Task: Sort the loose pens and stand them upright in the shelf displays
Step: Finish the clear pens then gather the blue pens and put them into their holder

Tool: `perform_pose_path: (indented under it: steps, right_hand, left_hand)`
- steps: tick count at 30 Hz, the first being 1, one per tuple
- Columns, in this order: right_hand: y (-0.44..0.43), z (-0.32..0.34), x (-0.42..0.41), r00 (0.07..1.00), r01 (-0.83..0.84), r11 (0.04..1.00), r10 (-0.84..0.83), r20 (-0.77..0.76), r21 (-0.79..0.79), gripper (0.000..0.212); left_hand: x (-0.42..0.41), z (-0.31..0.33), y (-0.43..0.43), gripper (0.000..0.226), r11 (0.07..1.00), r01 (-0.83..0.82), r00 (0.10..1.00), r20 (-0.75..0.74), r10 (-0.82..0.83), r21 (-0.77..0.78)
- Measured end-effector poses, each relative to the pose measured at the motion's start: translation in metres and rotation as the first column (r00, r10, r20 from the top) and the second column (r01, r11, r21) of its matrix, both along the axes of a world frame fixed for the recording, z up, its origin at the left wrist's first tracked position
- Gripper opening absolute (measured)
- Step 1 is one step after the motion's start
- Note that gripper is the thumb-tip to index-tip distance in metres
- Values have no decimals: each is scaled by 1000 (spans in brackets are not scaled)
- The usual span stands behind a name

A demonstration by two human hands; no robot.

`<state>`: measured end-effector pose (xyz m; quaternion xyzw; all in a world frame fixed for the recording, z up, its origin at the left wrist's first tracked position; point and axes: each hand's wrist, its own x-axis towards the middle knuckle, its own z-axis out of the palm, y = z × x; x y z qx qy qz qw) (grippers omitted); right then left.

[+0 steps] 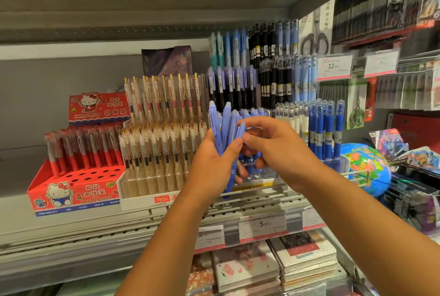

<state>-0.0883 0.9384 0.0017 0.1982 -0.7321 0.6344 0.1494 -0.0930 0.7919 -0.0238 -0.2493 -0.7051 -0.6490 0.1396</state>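
Gripping a bunch of lilac-blue pens (pixel 226 126) in the left hand (pixel 210 162), pinching one with the right hand (pixel 276 145). Whole fistful left to slot, so probably midway. Can see matching ones upright in the clear display (pixel 264 175) behind.

Globe (pixel 364 167) right; price tags (pixel 263 224) on rail; notebooks (pixel 307 255) below.

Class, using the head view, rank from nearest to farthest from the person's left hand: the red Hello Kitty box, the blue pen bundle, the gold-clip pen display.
1. blue pen bundle, gripped in the left hand.
2. gold-clip pen display, just left of it.
3. red Hello Kitty box, far left.
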Motion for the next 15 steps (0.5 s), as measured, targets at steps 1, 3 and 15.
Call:
perform_pose_path:
  steps: [1,3,15]
  right_hand:
    - [0,-1,0,1000,2,1000,-2,6,-4,18]
    - [1,-2,-1,1000,0,1000,0,17,-13,15]
    - [7,9,0,998,9,988,-18,-56,-153,14]
  left_hand:
    - [1,0,0,36,1000,5,1000,-2,-5,8]
    - [2,1,1,30,999,12,1000,3,-12,33]
    - [-2,0,3,17,996,-56,998,5,56,66]
